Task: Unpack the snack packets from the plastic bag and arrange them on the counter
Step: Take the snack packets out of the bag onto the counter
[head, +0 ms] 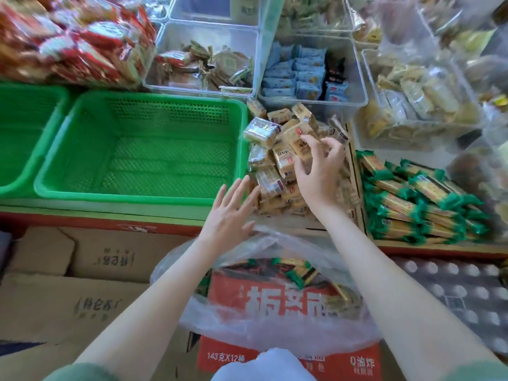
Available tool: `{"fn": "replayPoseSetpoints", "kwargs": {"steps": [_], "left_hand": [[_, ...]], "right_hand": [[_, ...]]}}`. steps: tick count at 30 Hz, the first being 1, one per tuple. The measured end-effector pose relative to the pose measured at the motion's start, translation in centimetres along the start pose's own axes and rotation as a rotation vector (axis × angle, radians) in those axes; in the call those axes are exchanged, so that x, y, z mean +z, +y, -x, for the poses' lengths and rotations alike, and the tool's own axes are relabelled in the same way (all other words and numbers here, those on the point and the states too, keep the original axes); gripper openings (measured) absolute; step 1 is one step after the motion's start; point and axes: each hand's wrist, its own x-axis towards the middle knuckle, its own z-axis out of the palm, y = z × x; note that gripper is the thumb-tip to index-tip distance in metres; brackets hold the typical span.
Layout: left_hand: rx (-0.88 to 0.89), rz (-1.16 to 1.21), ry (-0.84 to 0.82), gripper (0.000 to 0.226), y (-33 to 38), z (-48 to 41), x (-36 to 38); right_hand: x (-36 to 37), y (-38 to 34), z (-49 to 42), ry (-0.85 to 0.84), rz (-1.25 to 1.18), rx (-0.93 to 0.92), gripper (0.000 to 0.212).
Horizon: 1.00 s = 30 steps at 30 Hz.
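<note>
A clear plastic bag (275, 323) lies over a red carton below the counter, with green-ended snack packets (299, 273) showing inside it. On the counter above it sits a heap of tan snack packets (270, 160). My right hand (319, 166) reaches into this heap, its fingers curled round tan packets near the top. My left hand (231, 213) hovers flat with fingers spread at the heap's left edge, just above the bag's rim, holding nothing.
An empty green basket (143, 199) stands left of the heap, another green basket (16, 138) beyond it. Green-ended bars (412, 196) are stacked at the right. Clear bins (313, 75) of snacks line the back. Cardboard boxes (68, 292) lie at lower left.
</note>
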Motion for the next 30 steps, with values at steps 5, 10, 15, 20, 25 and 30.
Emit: {"fn": "replayPoseSetpoints", "kwargs": {"steps": [5, 10, 15, 20, 25, 30], "left_hand": [[-0.102, -0.009, -0.113, 0.070, -1.3, -0.1, -1.1], [0.084, 0.068, 0.096, 0.049, -1.0, 1.2, -0.4], [0.389, 0.158, 0.190, 0.042, 2.5, 4.1, 2.7], [0.507, 0.106, 0.005, 0.061, 7.1, 7.0, 6.6], [0.283, 0.025, -0.088, 0.072, 10.9, 8.4, 8.5], [0.326, -0.102, -0.009, 0.077, 12.7, 5.9, 9.2]], "right_hand": [[1.8, 0.3, -0.9, -0.367, 0.253, -0.048, 0.047], [-1.4, -1.1, 1.7, -0.287, 0.261, -0.103, 0.064], [-6.3, 1.2, 11.8, -0.197, 0.158, -0.074, 0.042], [-10.1, 6.6, 22.7, -0.533, 0.274, -0.202, 0.029], [-11.2, 10.9, 26.3, -0.803, 0.563, 0.076, 0.072], [-11.5, 13.4, 23.9, -0.883, 0.586, 0.200, 0.094]]}}
